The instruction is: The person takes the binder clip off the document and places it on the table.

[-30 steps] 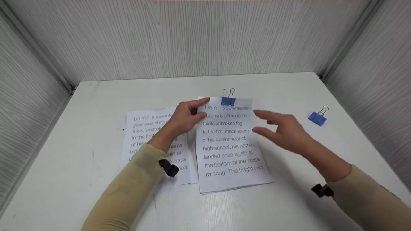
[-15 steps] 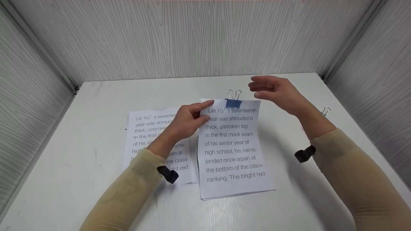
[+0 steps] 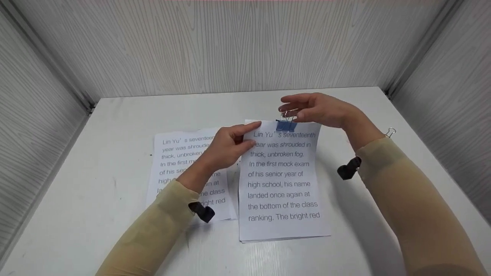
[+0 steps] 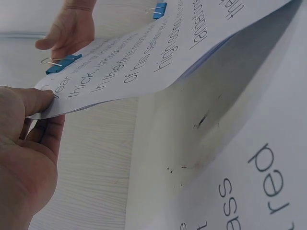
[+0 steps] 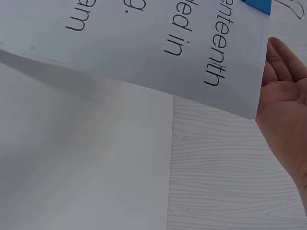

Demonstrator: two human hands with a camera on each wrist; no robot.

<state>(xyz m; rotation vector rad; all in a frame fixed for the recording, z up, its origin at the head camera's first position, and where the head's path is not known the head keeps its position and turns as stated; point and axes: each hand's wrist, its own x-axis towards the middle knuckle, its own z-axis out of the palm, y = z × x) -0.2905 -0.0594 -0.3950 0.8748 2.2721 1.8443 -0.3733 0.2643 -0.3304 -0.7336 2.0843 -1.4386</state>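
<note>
My left hand (image 3: 226, 147) pinches the upper left edge of a stack of printed sheets (image 3: 284, 184), thumb on top and fingers beneath. The stack's top end is lifted off the table. A blue binder clip (image 3: 287, 125) sits on its top edge, wire handles pointing up. My right hand (image 3: 326, 109) is at those handles, its fingers loosely bent behind them and the thumb in front. In the left wrist view, the right hand (image 4: 74, 28) has its thumb spread, beyond the clip (image 4: 64, 64). The right wrist view shows the right hand (image 5: 283, 103) by the sheets' corner.
A second printed stack (image 3: 184, 153) lies flat at left, partly under my left forearm. Another blue binder clip (image 4: 160, 10) rests on the table at right; in the head view my right arm hides all but its wire handle (image 3: 390, 132). Patterned panels (image 3: 238, 46) enclose the table.
My right hand has risen from the stack's right side and come left to the clip's handles. The left hand has shifted slightly right, keeping its pinch, and the held stack moves with it.
</note>
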